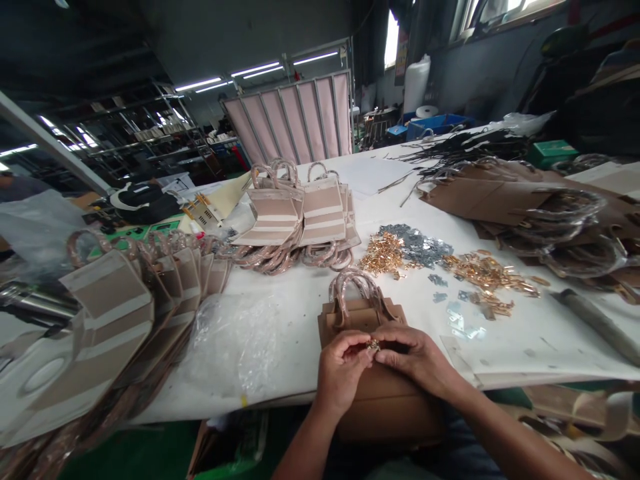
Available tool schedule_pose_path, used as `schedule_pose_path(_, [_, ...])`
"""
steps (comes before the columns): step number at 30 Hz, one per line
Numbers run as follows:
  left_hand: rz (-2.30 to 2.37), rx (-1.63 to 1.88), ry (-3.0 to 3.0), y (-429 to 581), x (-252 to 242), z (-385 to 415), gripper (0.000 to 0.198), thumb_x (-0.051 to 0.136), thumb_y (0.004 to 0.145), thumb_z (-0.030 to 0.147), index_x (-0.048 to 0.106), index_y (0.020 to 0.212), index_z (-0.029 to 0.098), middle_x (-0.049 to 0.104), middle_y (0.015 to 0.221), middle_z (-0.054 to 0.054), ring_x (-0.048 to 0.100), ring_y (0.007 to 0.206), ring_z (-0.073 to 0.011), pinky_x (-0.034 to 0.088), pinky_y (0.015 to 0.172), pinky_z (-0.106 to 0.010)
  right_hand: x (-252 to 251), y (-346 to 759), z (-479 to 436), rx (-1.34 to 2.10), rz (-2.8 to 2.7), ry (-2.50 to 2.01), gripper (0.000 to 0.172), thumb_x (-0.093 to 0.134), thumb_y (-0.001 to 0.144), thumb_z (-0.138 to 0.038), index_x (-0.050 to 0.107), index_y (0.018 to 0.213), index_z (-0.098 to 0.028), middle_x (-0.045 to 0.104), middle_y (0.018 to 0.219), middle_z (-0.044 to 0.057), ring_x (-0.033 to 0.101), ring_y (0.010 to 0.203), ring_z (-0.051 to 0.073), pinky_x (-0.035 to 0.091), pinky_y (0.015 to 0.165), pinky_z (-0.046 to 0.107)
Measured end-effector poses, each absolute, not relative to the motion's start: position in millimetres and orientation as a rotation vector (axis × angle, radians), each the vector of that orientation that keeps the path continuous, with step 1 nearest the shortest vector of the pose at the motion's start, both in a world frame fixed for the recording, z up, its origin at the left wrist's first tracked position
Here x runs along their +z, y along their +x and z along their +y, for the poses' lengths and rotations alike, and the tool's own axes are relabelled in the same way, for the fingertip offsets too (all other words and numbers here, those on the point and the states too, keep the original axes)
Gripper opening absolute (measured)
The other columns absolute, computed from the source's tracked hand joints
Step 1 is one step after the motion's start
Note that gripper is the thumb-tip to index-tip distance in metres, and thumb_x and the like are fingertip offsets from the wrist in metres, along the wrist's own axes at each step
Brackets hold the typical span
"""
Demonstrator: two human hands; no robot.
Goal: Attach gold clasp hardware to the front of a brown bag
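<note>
Two hands [340, 371] [421, 358] meet over a brown bag [389, 403] — together pinching small gold-coloured hardware [373, 345] between them.

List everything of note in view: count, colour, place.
Table: one, white, centre
Handbag: one, brown, table's near edge
Small fitting: count unclear, gold, at handbag
Loose fittings: two piles, gold, beyond handbag, rightward
Metal plates: many, silver, beside gold piles
Striped tote bags: many, beige-white, left and middle
Stacked bags: several, brown, right
Straps: many, black, far right
Plastic sheet: one, clear, left of handbag
Bar: one, dark grey, right
Box: one, green, far right
Partition: one, pink, behind table
Left hand: one, bare, at small fitting
Right hand: one, bare, at small fitting
</note>
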State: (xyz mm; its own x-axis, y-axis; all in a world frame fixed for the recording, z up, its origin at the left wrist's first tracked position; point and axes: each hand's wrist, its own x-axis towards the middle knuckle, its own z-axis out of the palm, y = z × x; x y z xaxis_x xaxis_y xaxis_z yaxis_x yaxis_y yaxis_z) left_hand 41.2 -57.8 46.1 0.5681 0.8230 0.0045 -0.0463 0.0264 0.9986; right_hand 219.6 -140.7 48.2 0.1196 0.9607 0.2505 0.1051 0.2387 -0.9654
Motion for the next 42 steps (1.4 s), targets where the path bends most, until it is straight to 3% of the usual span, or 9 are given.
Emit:
schedule_pose_path(3, [0.769,0.819,1.570,36,53,-59,0.029,0.080,0.083,0.037,0.077,0.107,0.020,0.066,0.106,-0.007,0.064,0.077,-0.0159,0.056,0.060,-0.025,43,219,-142,0.951,-1.191,-1.169,0.032,0.078,0.096,-0.053,0.080,0.106,-0.023,0.074,0.108,0.007,0.068,0.103,0.028,0.053,0.095,0.038])
schedule_pose_path(9, [1.233,1.056,1.984,10,48,-46,0.059,0.074,0.080,0.025,0.062,0.138,0.023,0.061,0.133,-0.011,0.056,0.122,-0.0309,0.048,0.109,-0.050,22,216,-143,1.015,-0.958,-1.309,0.048,0.079,0.090,-0.062,0.073,0.110,-0.018,0.075,0.098,0.008,0.069,0.093,0.027,0.056,0.081,0.035])
schedule_pose_path(14, [1.263,0.962,1.710,6,39,-39,0.080,0.075,0.083,0.035,0.042,0.155,0.020,0.061,0.135,-0.014,0.065,0.097,-0.0225,0.057,0.086,-0.038,22,214,-141,0.947,-0.954,-1.360,0.052,0.078,0.087,-0.066,0.074,0.104,-0.018,0.073,0.088,0.007,0.067,0.082,0.025,0.055,0.070,0.032])
schedule_pose_path(21, [1.278,0.941,2.277,7,53,-36,0.049,0.076,0.081,0.030,0.066,0.128,0.019,0.062,0.129,-0.015,0.056,0.124,-0.0363,0.050,0.106,-0.056,25,215,-142,0.935,-0.957,-1.334,0.046,0.079,0.088,-0.061,0.073,0.103,-0.018,0.071,0.088,0.005,0.063,0.079,0.022,0.051,0.069,0.029])
schedule_pose_path(25, [1.292,0.960,2.329,10,65,-39,0.030,0.078,0.078,0.025,0.069,0.106,0.020,0.063,0.121,-0.013,0.056,0.118,-0.0358,0.049,0.104,-0.056,23,215,-142,0.944,-0.957,-1.324,0.045,0.079,0.089,-0.059,0.073,0.104,-0.017,0.071,0.088,0.005,0.062,0.079,0.022,0.049,0.069,0.029])
schedule_pose_path(28, [1.201,0.990,2.000,14,71,-43,0.020,0.073,0.080,0.027,0.067,0.098,0.020,0.066,0.110,-0.010,0.061,0.107,-0.0300,0.052,0.098,-0.046,25,214,-142,0.934,-0.946,-1.313,0.045,0.080,0.088,-0.059,0.074,0.103,-0.018,0.071,0.088,0.005,0.063,0.081,0.023,0.050,0.072,0.030])
schedule_pose_path(32, [0.914,0.753,1.282,18,73,-47,0.040,0.079,0.081,0.038,0.065,0.111,0.016,0.072,0.105,-0.009,0.068,0.094,-0.0247,0.054,0.084,-0.034,30,214,-141,0.950,-0.897,-1.289,0.048,0.080,0.087,-0.063,0.075,0.101,-0.017,0.069,0.081,0.005,0.061,0.073,0.021,0.051,0.066,0.030])
schedule_pose_path(37, [0.725,0.541,0.918,26,72,-46,0.050,0.088,0.076,0.041,0.073,0.113,0.012,0.076,0.105,-0.014,0.073,0.097,-0.0318,0.056,0.088,-0.039,30,223,-143,0.939,-0.904,-1.332,0.054,0.077,0.089,-0.065,0.075,0.113,-0.017,0.069,0.082,0.005,0.061,0.065,0.019,0.053,0.060,0.030])
schedule_pose_path(42, [0.691,0.501,0.653,36,57,-41,0.051,0.089,0.077,0.037,0.074,0.118,0.010,0.075,0.113,-0.018,0.073,0.105,-0.0354,0.056,0.097,-0.043,41,245,-146,0.475,-1.300,-1.466,0.030,0.068,0.102,-0.047,0.078,0.118,-0.024,0.071,0.112,0.008,0.068,0.101,0.026,0.057,0.088,0.035])
